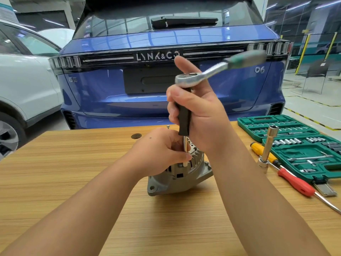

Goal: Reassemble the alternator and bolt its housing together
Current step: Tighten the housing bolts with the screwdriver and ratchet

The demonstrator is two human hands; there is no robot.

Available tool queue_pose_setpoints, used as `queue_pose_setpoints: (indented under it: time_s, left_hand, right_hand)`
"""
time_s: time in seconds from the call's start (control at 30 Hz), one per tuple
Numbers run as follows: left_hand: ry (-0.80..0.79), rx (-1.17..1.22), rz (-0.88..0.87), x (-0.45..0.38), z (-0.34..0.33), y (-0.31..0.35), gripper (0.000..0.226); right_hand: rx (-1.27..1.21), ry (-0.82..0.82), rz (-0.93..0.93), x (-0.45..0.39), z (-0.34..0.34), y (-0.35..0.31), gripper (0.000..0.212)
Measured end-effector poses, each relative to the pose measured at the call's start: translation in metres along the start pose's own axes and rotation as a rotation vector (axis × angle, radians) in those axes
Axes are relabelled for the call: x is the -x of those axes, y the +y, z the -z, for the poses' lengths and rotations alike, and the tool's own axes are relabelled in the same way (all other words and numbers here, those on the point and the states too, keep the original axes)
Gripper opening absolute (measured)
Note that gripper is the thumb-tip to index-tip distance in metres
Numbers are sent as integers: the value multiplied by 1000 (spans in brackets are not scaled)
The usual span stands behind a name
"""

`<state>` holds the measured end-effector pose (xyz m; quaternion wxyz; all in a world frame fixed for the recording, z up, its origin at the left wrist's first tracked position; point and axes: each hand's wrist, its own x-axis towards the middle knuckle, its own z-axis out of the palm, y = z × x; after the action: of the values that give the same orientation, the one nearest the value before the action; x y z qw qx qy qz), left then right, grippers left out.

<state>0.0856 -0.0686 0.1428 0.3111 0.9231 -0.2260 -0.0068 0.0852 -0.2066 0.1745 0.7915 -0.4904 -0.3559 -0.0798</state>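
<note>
The alternator [180,174] sits on the desk [73,163], right under both hands. The left hand [158,154] is curled over its top and pinches the thin steel shaft just above where it goes into the housing. The right hand [199,115] is wrapped around the black driver [183,115], straight above the left hand, with the first finger sticking up. A ratchet [212,71] sits on top of the driver, and its green handle points away to the right of that hand; it looks blurry. I think the alternator is heavy and hard, made of gray metal, so it should stay put but could tip on its uneven base. The ribs and the ears with holes look like good spots to hold; the smooth sides may be slippery. The bolt is too hidden to see. To the right of the right hand lie a green socket case [295,145], a tall socket bar [268,146], and a red screwdriver [295,182]. Beyond the hands stands a blue car [166,43]. Its back reads "LYNK&CO" and "06". A small badge on its left is too small to read.
</note>
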Motion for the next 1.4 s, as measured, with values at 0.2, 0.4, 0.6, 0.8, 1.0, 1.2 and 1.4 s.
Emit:
queue_pose_setpoints:
  time_s: [0.2,0.4,0.6,0.8,1.0,1.2,1.4]
  left_hand:
    - [15,6,15,0,-1,0,7]
    - [11,0,10,2,0,3,12]
    - [30,3,10,1,-2,1,10]
    - [33,-26,1,0,-2,0,10]
    - [12,-19,3,-1,-1,-1,9]
    - [12,-14,-4,0,-1,-1,9]
    - [5,-3,10,1,0,1,8]
  right_hand:
    - [22,-44,96,1,-1,6,47]
    - [-175,-98,-58,-2,3,-2,58]
    - [-132,143,-62,-1,-6,0,32]
    - [32,234,-107,-3,0,-3,16]
    - [36,8,88,0,-2,4,41]
    - [-34,-65,76,-1,2,8,44]
    - [-234,-141,-26,0,8,3,50]
